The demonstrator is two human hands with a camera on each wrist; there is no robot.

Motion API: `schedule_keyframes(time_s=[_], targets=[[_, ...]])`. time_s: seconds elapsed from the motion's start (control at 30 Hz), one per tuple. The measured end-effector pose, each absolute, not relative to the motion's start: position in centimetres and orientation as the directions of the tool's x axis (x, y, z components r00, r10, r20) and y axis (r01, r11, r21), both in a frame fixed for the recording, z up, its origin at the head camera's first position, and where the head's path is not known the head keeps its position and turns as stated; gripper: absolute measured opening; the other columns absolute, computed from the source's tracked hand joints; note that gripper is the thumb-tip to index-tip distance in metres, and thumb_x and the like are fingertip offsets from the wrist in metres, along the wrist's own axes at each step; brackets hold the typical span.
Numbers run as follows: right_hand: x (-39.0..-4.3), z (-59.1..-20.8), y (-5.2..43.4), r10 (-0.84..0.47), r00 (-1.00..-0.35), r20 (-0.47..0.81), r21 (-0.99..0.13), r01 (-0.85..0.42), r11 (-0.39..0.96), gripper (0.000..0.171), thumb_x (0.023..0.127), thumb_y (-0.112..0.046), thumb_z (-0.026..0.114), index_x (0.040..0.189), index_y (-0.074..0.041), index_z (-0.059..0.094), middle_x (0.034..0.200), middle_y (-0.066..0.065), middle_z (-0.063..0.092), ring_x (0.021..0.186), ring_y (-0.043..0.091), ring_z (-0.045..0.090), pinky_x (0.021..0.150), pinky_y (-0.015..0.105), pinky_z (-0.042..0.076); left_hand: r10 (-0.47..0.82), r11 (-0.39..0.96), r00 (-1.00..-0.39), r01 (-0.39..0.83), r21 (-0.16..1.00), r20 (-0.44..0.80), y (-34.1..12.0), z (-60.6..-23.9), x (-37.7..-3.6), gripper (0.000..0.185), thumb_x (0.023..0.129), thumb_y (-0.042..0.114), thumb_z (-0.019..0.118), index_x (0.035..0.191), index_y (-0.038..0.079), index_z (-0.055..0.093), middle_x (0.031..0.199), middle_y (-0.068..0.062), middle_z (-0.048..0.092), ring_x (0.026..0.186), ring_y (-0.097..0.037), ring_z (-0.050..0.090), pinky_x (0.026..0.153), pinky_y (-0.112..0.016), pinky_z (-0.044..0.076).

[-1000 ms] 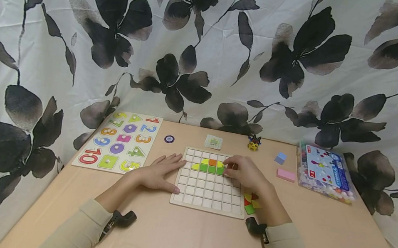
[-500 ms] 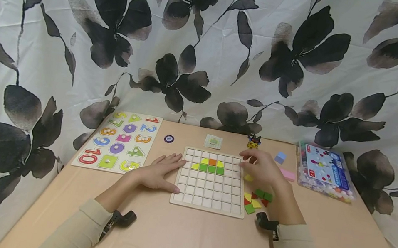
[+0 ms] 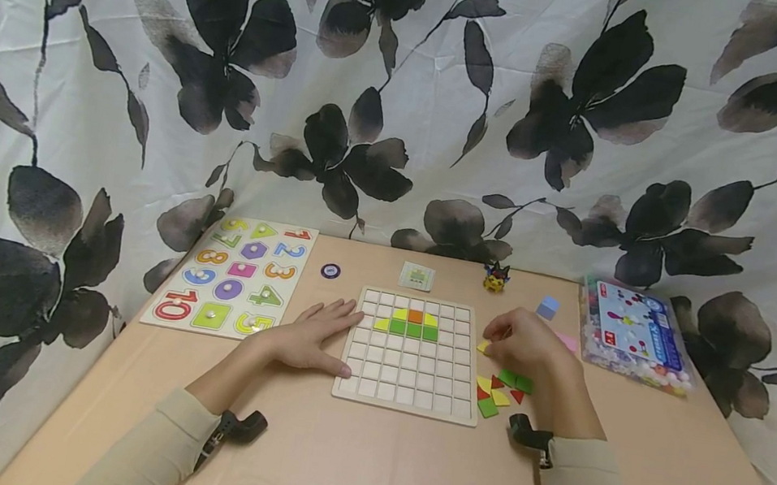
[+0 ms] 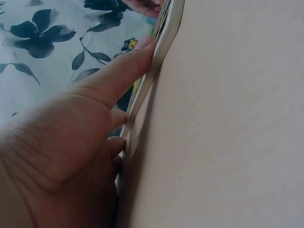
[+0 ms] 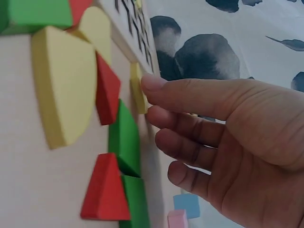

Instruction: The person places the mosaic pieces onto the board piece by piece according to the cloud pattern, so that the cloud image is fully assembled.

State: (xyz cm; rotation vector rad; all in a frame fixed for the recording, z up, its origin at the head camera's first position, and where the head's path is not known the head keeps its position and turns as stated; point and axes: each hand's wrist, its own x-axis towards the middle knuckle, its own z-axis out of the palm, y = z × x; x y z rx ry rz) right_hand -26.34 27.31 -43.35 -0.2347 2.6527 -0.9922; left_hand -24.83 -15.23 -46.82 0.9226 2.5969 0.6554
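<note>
Right, landmark is the grid board [image 3: 409, 354], mid-counter [image 3: 359, 468]. My left hand [image 3: 310, 336] lies flat at the board's left edge, grip spread and straight; left wrist view shows only the thumb [image 4: 124, 71] against the board's side, other fingers hidden under the palm. My right hand [image 3: 526, 344] sits just right of the board, grip loosely curled, fingertips at a small yellow piece [image 5: 137, 90] beside the board's edge. I cannot tell whether it's pinched or only touched; from the head view the hand covers most of it. Loose red, green and yellow pieces [image 3: 500, 392] lie just right of the board's near corner. Left of the board, number puzzle [image 3: 233, 275] reads 1–5, 7–10. Right of it, bead box [image 3: 630, 333] label is too small to read. Card [image 3: 417, 276] behind the board: print illegible.
</note>
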Motion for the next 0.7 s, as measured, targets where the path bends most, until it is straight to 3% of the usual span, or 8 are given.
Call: schedule_keyframes(time_s=[0.4,0.7], targets=[[-26.56,-44.17,27.19,-0.307,-0.928,-0.21,-0.71,-0.071,0.701,0.012,0.088,0.001,0.079,0.097,-0.005,0.075,0.091,0.01,0.065,0.089,0.025,0.055,0.074,0.031,0.048,0.654,0.69,-0.745,0.517,0.506,-0.132,-15.19,-46.79,-24.85,0.105,0.088,0.066,0.072,0.168,0.021,0.022,0.177,-0.008,0.004,0.164,-0.031,0.0,0.132,-0.055,-0.004],[-26.7,-44.39,27.14,-0.331,-0.923,-0.196,-0.751,-0.075,0.655,0.014,0.089,0.004,0.076,0.1,-0.004,0.071,0.095,0.012,0.061,0.093,0.027,0.055,0.074,0.032,0.047,0.655,0.688,-0.745,0.521,0.505,-0.123,-15.16,-46.72,-24.82,0.105,0.087,0.066,0.072,0.168,0.021,0.022,0.177,-0.008,0.005,0.164,-0.031,0.001,0.132,-0.055,-0.004]])
